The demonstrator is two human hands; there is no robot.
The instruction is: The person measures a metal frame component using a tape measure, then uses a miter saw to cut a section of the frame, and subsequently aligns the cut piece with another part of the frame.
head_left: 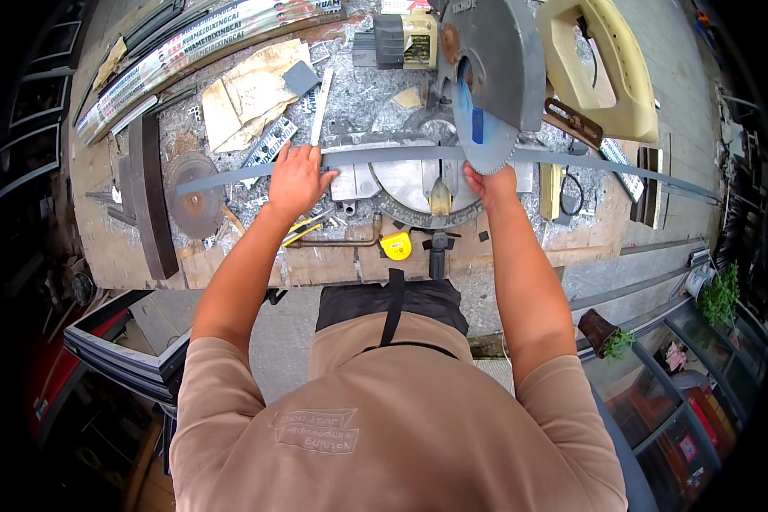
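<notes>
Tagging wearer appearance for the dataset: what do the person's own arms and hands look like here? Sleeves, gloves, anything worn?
Both arms are bare from the short sleeves down. The left hand and right hand wear no gloves, and no watch, ring or wristband shows. The sleeves belong to a tan short-sleeved T-shirt with a faint tone-on-tone print on the chest. A black strap runs down the middle of the front.

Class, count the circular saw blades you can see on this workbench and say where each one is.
2. A toothed saw blade sits on the mitre saw above the right hand; a rusty loose blade lies left of the left hand. Others may be hidden.
</notes>
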